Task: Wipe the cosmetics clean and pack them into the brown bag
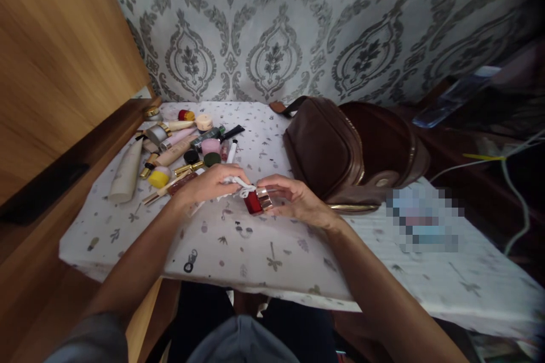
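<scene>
Between my two hands is a red cosmetic jar (252,203) with a shiny rose-gold lid, tilted on its side just above the cloth-covered table. My right hand (300,199) grips it by the lid end, thumb below and fingers above. A crumpled white cloth (238,182) is pinched in my left hand (215,184) and touches the jar's red side. Close to the left wrist lie a dark reddish bottle (184,182), a gold tube (189,168) and a round dark-green lidded jar (212,159).
Several cosmetics crowd the table's left side, among them a cream tube (126,173) and a yellow-capped jar (159,177). A brown leather bag (323,144) stands at the back right. A wooden cabinet (68,51) borders the left; a cable (517,204) hangs at right.
</scene>
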A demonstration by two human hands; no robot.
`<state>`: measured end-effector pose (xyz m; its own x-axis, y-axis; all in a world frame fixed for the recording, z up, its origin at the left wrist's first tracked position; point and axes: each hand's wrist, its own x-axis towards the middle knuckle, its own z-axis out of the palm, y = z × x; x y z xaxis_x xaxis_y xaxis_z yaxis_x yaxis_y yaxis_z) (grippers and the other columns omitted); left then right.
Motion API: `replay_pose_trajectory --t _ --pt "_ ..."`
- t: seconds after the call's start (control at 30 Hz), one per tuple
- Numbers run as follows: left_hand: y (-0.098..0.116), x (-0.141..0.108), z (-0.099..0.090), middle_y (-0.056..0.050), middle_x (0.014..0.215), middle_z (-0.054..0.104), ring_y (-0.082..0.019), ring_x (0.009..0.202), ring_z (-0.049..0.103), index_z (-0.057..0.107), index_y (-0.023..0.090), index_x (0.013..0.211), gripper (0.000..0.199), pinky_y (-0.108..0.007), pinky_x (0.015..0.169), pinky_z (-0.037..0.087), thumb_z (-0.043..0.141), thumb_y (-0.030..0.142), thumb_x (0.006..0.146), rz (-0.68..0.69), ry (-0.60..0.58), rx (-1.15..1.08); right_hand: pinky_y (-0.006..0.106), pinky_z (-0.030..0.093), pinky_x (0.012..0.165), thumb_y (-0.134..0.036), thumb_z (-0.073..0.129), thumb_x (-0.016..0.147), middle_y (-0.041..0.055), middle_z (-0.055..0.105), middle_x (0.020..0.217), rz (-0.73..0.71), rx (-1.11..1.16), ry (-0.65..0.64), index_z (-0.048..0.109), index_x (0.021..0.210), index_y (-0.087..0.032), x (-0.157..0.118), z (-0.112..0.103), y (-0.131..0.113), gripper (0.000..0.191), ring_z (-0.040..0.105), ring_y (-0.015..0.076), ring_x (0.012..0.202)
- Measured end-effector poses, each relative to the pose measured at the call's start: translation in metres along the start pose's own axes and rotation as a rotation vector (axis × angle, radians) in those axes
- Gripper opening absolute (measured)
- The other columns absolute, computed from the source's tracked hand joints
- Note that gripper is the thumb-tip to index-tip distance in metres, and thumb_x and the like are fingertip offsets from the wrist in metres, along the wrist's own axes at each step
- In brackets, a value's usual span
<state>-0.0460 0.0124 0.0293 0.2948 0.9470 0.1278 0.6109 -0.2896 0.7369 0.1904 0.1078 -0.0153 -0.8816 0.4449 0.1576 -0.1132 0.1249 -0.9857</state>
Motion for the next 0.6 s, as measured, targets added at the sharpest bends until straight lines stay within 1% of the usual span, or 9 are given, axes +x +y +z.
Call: replay_pose_trajectory --t 0.07,0.17,0.3,0.37,0.43,0.5,0.6 --pt "-0.001 0.001 0.002 -0.004 0.095 0.072 -0.017 0.088 0.064 0.070 0.016 0.100 0.026 -0.024 0.074 0.046 0.050 0.016 0.084 -0.002 0.015 0.010 0.044 0.049 0.102 -0.026 0.091 0.062 0.0021 0.070 0.111 -0.016 0.003 -0.009 0.072 0.110 -0.027 0.001 0.000 0.001 0.051 0.067 0.0196 0.102" --pt "-0.003 0.003 0.006 -0.003 0.097 0.072 -0.018 0.091 0.065 0.069 0.016 0.100 0.027 -0.025 0.080 0.047 0.048 0.015 0.083 0.019 0.020 -0.018 0.044 0.048 0.103 -0.024 0.091 0.062 0.0024 0.071 0.113 0.003 0.049 -0.029 0.072 0.111 -0.027 0.000 0.001 0.001 0.053 0.067 0.0194 0.104" --pt "-0.005 0.005 0.009 -0.004 0.099 0.072 -0.020 0.093 0.065 0.069 0.016 0.100 0.026 -0.028 0.084 0.048 0.049 0.018 0.084 -0.006 0.042 -0.049 0.037 0.053 0.093 -0.020 0.091 0.061 0.0035 0.072 0.110 0.062 0.158 -0.037 0.071 0.112 -0.025 -0.003 0.003 -0.004 0.055 0.068 0.0193 0.101" --pt "-0.006 0.005 0.012 -0.004 0.100 0.073 -0.022 0.094 0.065 0.069 0.017 0.101 0.024 -0.029 0.084 0.048 0.052 0.022 0.086 -0.021 0.053 -0.085 0.034 0.055 0.088 -0.019 0.090 0.061 0.0028 0.074 0.104 0.075 0.182 -0.007 0.070 0.113 -0.024 -0.003 0.003 -0.007 0.056 0.069 0.0183 0.095" --pt "-0.006 0.006 0.014 -0.005 0.103 0.073 -0.023 0.098 0.065 0.069 0.017 0.102 0.023 -0.030 0.085 0.048 0.054 0.028 0.088 -0.029 0.071 -0.139 0.034 0.056 0.084 -0.021 0.090 0.062 0.0017 0.074 0.099 0.064 0.201 0.044 0.069 0.112 -0.025 -0.003 0.003 -0.009 0.055 0.069 0.0178 0.089" --pt "-0.006 0.006 0.017 -0.005 0.105 0.072 -0.024 0.101 0.064 0.068 0.017 0.103 0.024 -0.030 0.086 0.048 0.055 0.032 0.089 -0.047 0.100 -0.180 0.035 0.056 0.084 -0.025 0.090 0.063 0.0023 0.074 0.101 0.037 0.210 0.096 0.068 0.112 -0.026 -0.003 0.002 -0.009 0.054 0.070 0.0189 0.090" --pt "-0.004 0.007 0.019 -0.005 0.104 0.071 -0.024 0.100 0.064 0.067 0.016 0.102 0.025 -0.030 0.084 0.049 0.055 0.032 0.087 -0.092 0.156 -0.207 0.037 0.054 0.089 -0.035 0.089 0.065 0.0041 0.073 0.109 0.004 0.189 0.165 0.069 0.112 -0.027 -0.002 0.001 -0.007 0.052 0.069 0.0211 0.096"
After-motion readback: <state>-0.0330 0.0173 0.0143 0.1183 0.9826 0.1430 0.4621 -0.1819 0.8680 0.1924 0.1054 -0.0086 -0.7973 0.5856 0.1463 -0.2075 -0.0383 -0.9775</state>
